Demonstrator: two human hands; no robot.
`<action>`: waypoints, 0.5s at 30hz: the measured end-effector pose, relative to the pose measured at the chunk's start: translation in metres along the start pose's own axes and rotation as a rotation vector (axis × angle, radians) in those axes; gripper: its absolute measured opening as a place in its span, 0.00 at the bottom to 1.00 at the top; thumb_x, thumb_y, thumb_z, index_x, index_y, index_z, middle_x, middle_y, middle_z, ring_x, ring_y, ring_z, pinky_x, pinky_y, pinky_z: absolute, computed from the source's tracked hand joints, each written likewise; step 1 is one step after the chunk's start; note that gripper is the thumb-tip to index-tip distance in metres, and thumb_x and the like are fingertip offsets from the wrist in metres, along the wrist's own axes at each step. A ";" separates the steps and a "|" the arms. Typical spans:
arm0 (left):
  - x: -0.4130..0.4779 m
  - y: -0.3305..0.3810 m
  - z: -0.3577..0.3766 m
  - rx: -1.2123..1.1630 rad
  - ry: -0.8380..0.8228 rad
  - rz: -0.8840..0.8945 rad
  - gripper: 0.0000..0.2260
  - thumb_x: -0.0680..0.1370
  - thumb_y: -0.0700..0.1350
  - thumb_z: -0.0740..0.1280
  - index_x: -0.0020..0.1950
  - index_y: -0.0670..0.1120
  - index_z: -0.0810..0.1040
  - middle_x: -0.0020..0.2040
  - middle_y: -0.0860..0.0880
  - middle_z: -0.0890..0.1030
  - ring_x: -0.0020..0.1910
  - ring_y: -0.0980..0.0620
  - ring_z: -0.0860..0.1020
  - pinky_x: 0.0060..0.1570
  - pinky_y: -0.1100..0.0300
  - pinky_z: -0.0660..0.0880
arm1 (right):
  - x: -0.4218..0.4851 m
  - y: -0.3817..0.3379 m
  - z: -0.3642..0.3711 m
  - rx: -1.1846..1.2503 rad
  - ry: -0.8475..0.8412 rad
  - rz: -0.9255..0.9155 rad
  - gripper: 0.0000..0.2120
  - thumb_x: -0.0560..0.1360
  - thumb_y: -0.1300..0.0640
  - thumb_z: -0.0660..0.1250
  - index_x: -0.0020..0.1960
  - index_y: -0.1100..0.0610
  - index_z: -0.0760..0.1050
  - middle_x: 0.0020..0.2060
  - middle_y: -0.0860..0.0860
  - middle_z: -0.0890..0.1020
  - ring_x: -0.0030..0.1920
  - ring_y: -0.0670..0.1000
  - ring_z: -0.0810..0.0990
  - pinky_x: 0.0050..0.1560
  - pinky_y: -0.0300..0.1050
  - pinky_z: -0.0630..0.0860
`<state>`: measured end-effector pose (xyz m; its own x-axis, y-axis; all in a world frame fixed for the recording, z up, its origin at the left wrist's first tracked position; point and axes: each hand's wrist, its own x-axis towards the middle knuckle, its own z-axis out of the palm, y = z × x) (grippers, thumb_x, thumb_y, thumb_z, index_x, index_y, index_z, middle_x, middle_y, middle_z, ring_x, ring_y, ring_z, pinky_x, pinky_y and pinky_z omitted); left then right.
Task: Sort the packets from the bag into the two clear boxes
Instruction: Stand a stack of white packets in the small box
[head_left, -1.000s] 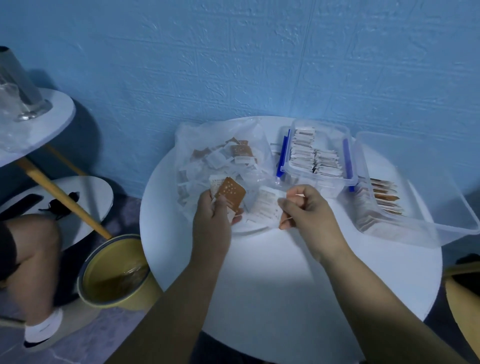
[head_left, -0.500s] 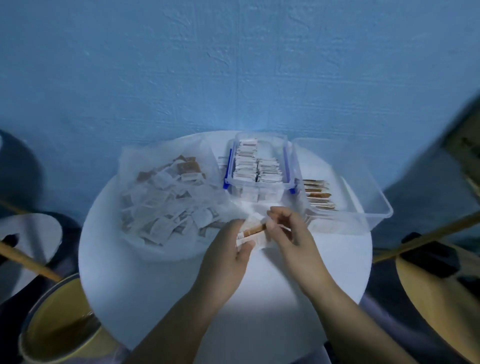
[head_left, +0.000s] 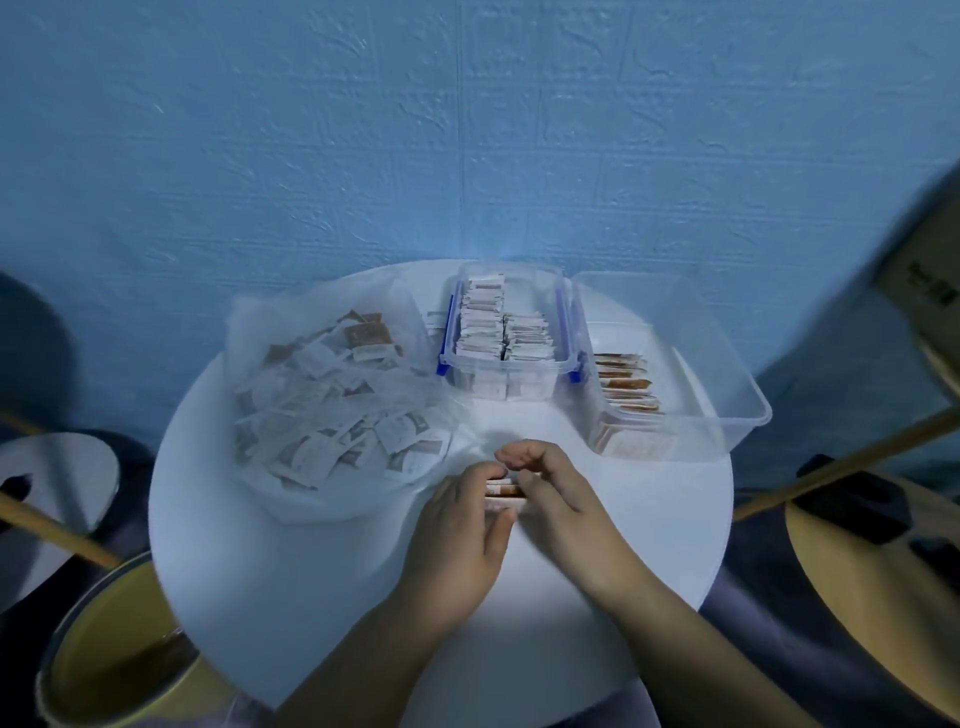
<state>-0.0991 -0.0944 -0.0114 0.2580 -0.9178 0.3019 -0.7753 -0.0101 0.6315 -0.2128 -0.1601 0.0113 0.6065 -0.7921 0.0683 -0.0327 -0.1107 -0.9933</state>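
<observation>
A clear plastic bag (head_left: 332, 410) lies open on the left of the round white table (head_left: 322, 587), full of several white and brown packets. Behind the middle stands a small clear box with blue clips (head_left: 506, 382), packed with white packets. To its right is a larger clear box (head_left: 727, 400) holding a row of brown packets (head_left: 626, 387). In front of the boxes my left hand (head_left: 462, 540) and my right hand (head_left: 561, 499) meet, both pinching a small stack of brown and white packets (head_left: 503, 491) just above the table.
The blue wall rises right behind the table. A yellow bucket (head_left: 104, 660) stands on the floor at lower left, with a wooden pole (head_left: 47, 527) and a small white table (head_left: 52, 478) beside it. At right are another wooden pole (head_left: 841, 467) and a yellow round seat (head_left: 883, 587).
The view has swung right and pulled back. My hands came together in front of the boxes; the brown packet, held flat in my left hand, is now gathered in a stack between both hands.
</observation>
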 end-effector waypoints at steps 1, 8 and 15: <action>0.000 0.001 0.000 -0.001 -0.001 -0.009 0.21 0.72 0.54 0.54 0.58 0.44 0.73 0.51 0.48 0.79 0.50 0.46 0.77 0.49 0.56 0.70 | -0.001 0.000 -0.004 -0.031 -0.047 -0.007 0.10 0.74 0.59 0.60 0.54 0.54 0.73 0.50 0.47 0.78 0.51 0.42 0.77 0.52 0.31 0.71; 0.000 0.001 -0.004 -0.030 -0.020 -0.066 0.16 0.73 0.49 0.59 0.57 0.44 0.74 0.49 0.47 0.79 0.49 0.47 0.76 0.48 0.54 0.72 | -0.004 -0.003 -0.033 -0.412 -0.088 -0.096 0.17 0.71 0.64 0.69 0.46 0.41 0.76 0.43 0.41 0.80 0.44 0.47 0.79 0.49 0.45 0.77; 0.007 0.005 -0.007 -0.056 -0.048 -0.033 0.10 0.77 0.46 0.63 0.57 0.47 0.73 0.47 0.49 0.78 0.46 0.49 0.76 0.44 0.56 0.72 | 0.004 -0.024 -0.043 -0.602 -0.196 -0.160 0.09 0.71 0.61 0.71 0.47 0.49 0.77 0.41 0.41 0.79 0.42 0.45 0.78 0.44 0.38 0.76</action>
<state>-0.0975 -0.0980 -0.0009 0.2537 -0.9353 0.2466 -0.7328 -0.0194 0.6802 -0.2443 -0.1864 0.0393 0.7728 -0.6199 0.1360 -0.3349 -0.5803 -0.7423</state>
